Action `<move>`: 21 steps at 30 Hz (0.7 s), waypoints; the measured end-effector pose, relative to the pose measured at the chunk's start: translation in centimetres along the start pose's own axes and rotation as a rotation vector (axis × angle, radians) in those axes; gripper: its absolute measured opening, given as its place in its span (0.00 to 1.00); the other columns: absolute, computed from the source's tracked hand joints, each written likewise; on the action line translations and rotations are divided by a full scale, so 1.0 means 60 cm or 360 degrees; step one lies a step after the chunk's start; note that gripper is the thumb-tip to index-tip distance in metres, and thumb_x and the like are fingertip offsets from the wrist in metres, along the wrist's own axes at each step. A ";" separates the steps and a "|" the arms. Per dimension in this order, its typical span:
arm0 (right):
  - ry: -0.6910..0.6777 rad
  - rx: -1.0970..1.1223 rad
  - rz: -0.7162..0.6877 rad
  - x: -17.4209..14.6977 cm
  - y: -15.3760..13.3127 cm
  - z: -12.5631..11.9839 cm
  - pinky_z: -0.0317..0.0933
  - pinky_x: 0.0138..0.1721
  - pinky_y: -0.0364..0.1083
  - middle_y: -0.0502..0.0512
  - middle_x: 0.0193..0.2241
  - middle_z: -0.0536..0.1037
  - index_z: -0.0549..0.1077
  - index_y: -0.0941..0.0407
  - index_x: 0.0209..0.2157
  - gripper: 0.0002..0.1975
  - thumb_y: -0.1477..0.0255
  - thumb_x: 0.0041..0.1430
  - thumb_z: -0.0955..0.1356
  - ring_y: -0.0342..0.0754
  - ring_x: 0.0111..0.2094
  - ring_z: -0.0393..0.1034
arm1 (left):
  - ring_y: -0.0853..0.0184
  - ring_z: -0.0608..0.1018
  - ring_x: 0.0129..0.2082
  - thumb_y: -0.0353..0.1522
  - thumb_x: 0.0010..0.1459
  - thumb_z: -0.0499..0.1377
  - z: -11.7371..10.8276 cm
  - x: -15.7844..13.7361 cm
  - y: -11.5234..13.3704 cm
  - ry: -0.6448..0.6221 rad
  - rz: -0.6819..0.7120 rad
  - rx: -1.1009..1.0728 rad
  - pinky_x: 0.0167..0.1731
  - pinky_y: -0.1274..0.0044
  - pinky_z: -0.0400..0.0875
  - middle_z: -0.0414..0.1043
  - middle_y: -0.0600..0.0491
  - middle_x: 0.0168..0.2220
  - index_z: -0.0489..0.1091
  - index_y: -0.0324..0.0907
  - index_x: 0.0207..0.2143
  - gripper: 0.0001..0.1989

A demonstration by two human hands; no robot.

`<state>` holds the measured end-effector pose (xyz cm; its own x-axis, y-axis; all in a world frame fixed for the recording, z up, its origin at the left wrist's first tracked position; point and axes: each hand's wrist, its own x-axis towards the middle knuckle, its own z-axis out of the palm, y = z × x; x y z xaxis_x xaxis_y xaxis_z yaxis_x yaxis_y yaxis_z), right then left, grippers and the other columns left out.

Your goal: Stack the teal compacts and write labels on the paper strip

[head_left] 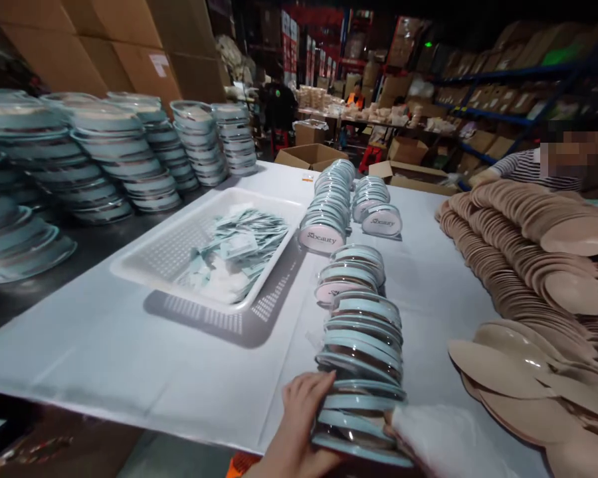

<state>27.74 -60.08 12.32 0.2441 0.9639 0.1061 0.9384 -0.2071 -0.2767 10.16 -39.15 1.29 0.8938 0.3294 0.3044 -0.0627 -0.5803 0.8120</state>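
A row of round, light-blue-rimmed packs (pixel 363 332) in clear wrap stands on edge along the white table, running toward me. My left hand (pixel 303 411) is closed on the left side of the nearest packs (pixel 361 421), fingers over their top and thumb low. Against their right side presses my right hand (pixel 396 428), blurred, with a white cuff or glove behind its fingertips; most of its fingers are hidden. Farther along, more packs (pixel 323 238) show a "beauty" print on their pale faces.
A white perforated basket (pixel 144 265) of small pale-green packets sits left of the row. Tall stacks of blue packs (pixel 114 146) stand farther left. Beige spoon-shaped pieces (pixel 533 265) pile up on the right, near a person in a striped sleeve (pixel 521 166). Cardboard boxes (pixel 309 156) stand beyond.
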 end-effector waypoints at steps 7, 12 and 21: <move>0.1334 0.0689 0.0991 0.010 0.042 0.037 0.67 0.55 0.56 0.63 0.58 0.70 0.67 0.52 0.58 0.22 0.57 0.68 0.63 0.58 0.55 0.70 | 0.37 0.46 0.71 0.47 0.49 0.71 -0.017 0.053 0.001 -0.0137 0.0092 0.0056 0.64 0.45 0.50 0.46 0.39 0.71 0.50 0.55 0.70 0.51; 0.0902 0.1229 0.1053 0.108 0.090 0.043 0.34 0.72 0.55 0.60 0.72 0.44 0.44 0.57 0.72 0.46 0.42 0.64 0.58 0.53 0.72 0.38 | 0.37 0.42 0.71 0.59 0.46 0.66 -0.029 0.113 -0.047 -0.0066 0.0100 -0.0198 0.65 0.44 0.45 0.40 0.42 0.74 0.43 0.54 0.72 0.58; 0.0904 0.1353 0.1109 0.224 0.186 0.081 0.43 0.70 0.51 0.60 0.71 0.49 0.49 0.57 0.72 0.51 0.39 0.58 0.61 0.55 0.71 0.43 | 0.51 0.51 0.72 0.58 0.62 0.47 -0.035 0.367 -0.052 0.0248 -0.0438 -0.0667 0.71 0.62 0.44 0.48 0.44 0.72 0.57 0.37 0.68 0.43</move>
<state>40.32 -48.61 6.02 0.8984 0.4383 0.0282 0.1605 -0.2678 -0.9500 29.09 -28.52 6.47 0.8274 0.5533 0.0961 -0.0354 -0.1194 0.9922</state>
